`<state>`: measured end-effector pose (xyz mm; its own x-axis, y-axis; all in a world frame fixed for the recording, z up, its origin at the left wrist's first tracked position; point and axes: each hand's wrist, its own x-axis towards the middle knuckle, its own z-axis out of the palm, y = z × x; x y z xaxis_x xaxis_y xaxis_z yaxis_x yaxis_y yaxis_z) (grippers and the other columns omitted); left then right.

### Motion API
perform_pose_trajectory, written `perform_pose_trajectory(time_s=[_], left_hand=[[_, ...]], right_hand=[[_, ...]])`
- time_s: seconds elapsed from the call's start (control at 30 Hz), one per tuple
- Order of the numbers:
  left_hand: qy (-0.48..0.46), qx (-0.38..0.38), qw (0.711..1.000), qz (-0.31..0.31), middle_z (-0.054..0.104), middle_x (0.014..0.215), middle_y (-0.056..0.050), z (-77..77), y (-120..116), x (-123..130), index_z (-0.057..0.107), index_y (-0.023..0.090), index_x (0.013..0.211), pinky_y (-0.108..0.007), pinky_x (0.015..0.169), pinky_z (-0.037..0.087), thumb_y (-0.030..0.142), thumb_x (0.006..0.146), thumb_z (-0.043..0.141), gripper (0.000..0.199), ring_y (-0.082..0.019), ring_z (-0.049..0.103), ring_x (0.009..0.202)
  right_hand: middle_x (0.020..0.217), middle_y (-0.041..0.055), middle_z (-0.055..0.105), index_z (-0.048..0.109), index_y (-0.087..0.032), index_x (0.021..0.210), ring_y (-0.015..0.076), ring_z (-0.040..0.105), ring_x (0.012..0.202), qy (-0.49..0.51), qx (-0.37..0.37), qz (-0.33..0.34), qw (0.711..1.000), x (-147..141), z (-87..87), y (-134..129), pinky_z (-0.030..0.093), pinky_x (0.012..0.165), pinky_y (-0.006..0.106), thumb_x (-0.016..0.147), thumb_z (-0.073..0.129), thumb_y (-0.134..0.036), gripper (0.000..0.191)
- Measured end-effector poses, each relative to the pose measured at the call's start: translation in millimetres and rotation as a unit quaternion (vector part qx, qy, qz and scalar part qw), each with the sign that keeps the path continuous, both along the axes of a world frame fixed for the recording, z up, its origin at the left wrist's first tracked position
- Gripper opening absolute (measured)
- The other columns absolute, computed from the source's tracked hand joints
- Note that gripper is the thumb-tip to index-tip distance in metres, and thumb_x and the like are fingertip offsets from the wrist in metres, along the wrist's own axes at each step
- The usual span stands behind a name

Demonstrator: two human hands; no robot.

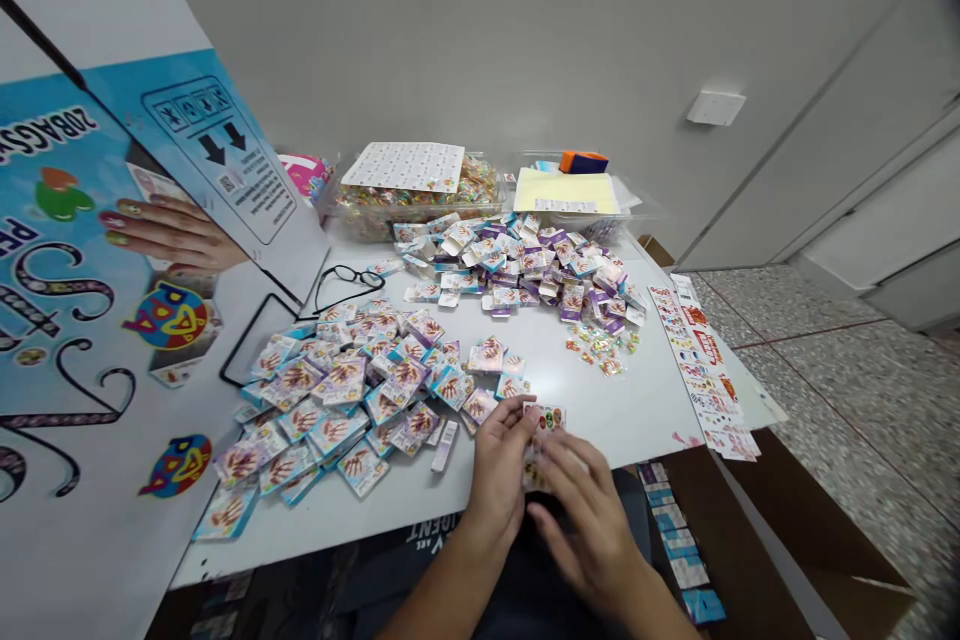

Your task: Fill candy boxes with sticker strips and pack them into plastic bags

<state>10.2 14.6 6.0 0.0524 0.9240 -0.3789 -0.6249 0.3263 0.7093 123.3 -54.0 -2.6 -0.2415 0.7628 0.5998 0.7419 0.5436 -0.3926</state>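
Pinching a small printed sheet (553, 417) by its left side with the left hand (499, 450). Curling the right hand (592, 510) over the opposite side, holding its thumb apart; gripping or merely touching, cannot tell. Holding the sheet between both hands at the near edge of the counter (630, 410), pointing its long axis away from the body. Leftward, noting a heap of boxes (345, 380); ahead, slightly right, loose small packets (600, 345); farther right, long printed strips (697, 370).
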Motion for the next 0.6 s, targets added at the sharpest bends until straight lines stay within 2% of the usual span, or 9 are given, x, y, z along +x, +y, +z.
perform_pose_trajectory(time_s=[0.1,0.17,0.23,0.27,0.33,0.4,0.47,0.5,0.6], left_hand=[[-0.008,0.055,0.998,-0.019,0.066,0.076,0.0,2.3,-9,3,0.069,0.016,0.08,-0.022,0.069,0.05,0.04,0.066,0.09,0.035,-0.012,0.062,0.071],[0.022,0.12,0.991,-0.053,0.064,0.077,-0.001,2.9,-16,6,0.067,0.017,0.08,-0.022,0.068,0.05,0.042,0.076,0.083,0.03,-0.012,0.06,0.072],[0.089,0.168,0.978,-0.082,0.06,0.075,0.0,3.1,-20,9,0.065,0.018,0.082,-0.023,0.065,0.048,0.042,0.084,0.076,0.026,-0.013,0.057,0.07],[0.13,0.181,0.97,-0.091,0.059,0.075,0.0,3.2,-21,10,0.063,0.019,0.084,-0.024,0.064,0.047,0.041,0.086,0.072,0.023,-0.014,0.056,0.07],[0.222,0.2,0.949,-0.103,0.058,0.079,0.0,3.6,-19,10,0.061,0.021,0.088,-0.026,0.069,0.048,0.035,0.09,0.066,0.015,-0.015,0.057,0.074],[0.312,0.23,0.914,-0.12,0.058,0.091,-0.003,4.1,-15,9,0.059,0.022,0.087,-0.031,0.082,0.05,0.027,0.09,0.063,0.007,-0.018,0.059,0.088],[0.371,0.258,0.881,-0.141,0.057,0.113,-0.007,3.2,-10,7,0.06,0.022,0.09,-0.035,0.094,0.048,0.021,0.087,0.065,0.006,-0.022,0.057,0.11],[0.385,0.267,0.871,-0.15,0.054,0.126,-0.008,1.6,-8,7,0.061,0.023,0.095,-0.036,0.097,0.047,0.018,0.084,0.067,0.014,-0.024,0.054,0.119],[0.387,0.266,0.862,-0.188,0.05,0.135,-0.008,-8.2,-4,10,0.056,0.027,0.117,-0.036,0.097,0.049,0.017,0.081,0.071,0.04,-0.023,0.055,0.121]], right_hand=[[0.133,0.0181,0.066,0.057,-0.019,0.137,0.0304,0.066,0.116,0.202,-0.095,-0.129,0.966,5,-11.7,2,0.058,0.09,0.044,0.096,0.062,-0.03,0.043],[0.093,0.0119,0.076,0.066,-0.017,0.12,0.0234,0.072,0.076,0.317,-0.236,-0.111,0.912,10,-15.1,7,0.058,0.065,0.034,0.098,0.058,-0.041,0.034],[0.057,0.0022,0.066,0.07,-0.017,0.105,0.0168,0.059,0.047,0.406,-0.334,-0.072,0.847,14,-15.5,10,0.047,0.047,0.026,0.096,0.058,-0.051,0.037],[0.05,-0.0003,0.061,0.069,-0.017,0.101,0.0154,0.054,0.043,0.45,-0.356,-0.064,0.816,15,-15.0,11,0.043,0.043,0.025,0.093,0.062,-0.055,0.039],[0.06,0.0016,0.067,0.067,-0.02,0.103,0.0166,0.06,0.048,0.54,-0.356,-0.05,0.761,15,-13.5,10,0.048,0.047,0.026,0.085,0.072,-0.055,0.04],[0.091,0.0088,0.076,0.065,-0.023,0.113,0.0229,0.072,0.073,0.609,-0.333,-0.016,0.72,14,-12.3,6,0.058,0.063,0.032,0.078,0.077,-0.056,0.05],[0.114,0.0117,0.074,0.063,-0.025,0.123,0.0276,0.073,0.097,0.621,-0.314,-0.004,0.718,14,-12.7,1,0.06,0.079,0.037,0.077,0.077,-0.058,0.059],[0.112,0.0115,0.074,0.062,-0.024,0.124,0.0276,0.073,0.098,0.606,-0.317,-0.01,0.729,15,-13.6,-1,0.06,0.08,0.037,0.08,0.075,-0.058,0.057],[0.077,0.0056,0.075,0.064,-0.022,0.114,0.0225,0.072,0.066,0.543,-0.348,-0.041,0.763,24,-19.2,-1,0.059,0.062,0.034,0.09,0.067,-0.056,0.041]])
